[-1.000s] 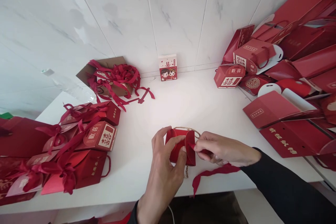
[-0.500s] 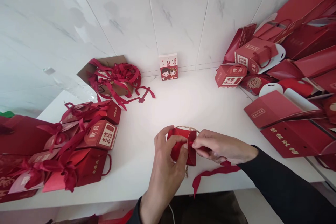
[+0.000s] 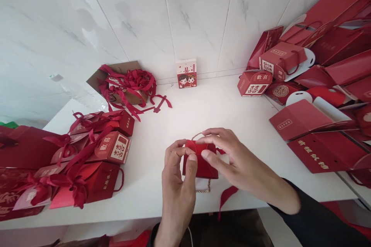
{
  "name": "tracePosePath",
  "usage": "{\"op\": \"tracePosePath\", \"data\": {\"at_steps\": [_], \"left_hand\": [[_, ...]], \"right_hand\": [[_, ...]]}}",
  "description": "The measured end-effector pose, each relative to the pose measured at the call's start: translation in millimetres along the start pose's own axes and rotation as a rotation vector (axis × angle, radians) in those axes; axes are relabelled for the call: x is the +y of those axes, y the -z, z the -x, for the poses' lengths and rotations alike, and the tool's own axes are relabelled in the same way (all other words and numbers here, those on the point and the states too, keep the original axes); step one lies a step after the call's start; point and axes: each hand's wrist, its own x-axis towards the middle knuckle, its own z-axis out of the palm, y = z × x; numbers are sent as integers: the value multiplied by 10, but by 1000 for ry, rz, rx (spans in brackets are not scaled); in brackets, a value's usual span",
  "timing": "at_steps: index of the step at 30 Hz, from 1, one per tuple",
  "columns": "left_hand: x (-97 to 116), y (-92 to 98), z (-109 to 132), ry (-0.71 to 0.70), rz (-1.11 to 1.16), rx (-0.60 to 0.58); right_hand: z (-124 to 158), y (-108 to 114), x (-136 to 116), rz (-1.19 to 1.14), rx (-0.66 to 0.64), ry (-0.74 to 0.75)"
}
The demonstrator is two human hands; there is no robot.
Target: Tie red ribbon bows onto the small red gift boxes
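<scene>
A small red gift box (image 3: 203, 166) with a tan rope handle sits on the white table (image 3: 203, 112) near its front edge. My left hand (image 3: 177, 179) pinches the box's left top flap between thumb and fingers. My right hand (image 3: 232, 160) reaches over the box's top and right side, with its fingers curled on the box's top edge. A dark red ribbon (image 3: 226, 197) trails from under the right hand and hangs over the table's edge.
Finished red boxes tied with ribbons (image 3: 87, 154) lie at the left. A brown carton of loose ribbons (image 3: 127, 87) stands at the back left, and a small card box (image 3: 186, 73) leans on the tiled wall. Flat and folded red boxes (image 3: 313, 85) pile up at the right.
My right hand has let go of the ribbon at the box's front and moved up over the box's top. The box's flap has been folded down. The left hand has shifted slightly left.
</scene>
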Motion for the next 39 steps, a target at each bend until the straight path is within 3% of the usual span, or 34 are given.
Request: {"op": "tracePosePath", "data": {"at_steps": [5,8,13,24,32,36,39], "left_hand": [[-49,-6,80,-66,-175,32],[-99,-10,114,-11,-255,67],[-156,45,122,134,-22,94],[-135,52,131,130,3,48],[-139,87,-88,236,153,-10],[-186,118,-154,270,323,90],[-201,255,-211,329,459,192]], "right_hand": [[-89,-65,4,-60,-3,-33],[-102,-94,39,-7,14,-48],[-109,-169,59,91,-25,-33],[-229,-231,-11,146,-6,-36],[-207,-235,26,120,22,7],[-55,-265,143,196,136,120],[59,-285,274,255,221,153]]}}
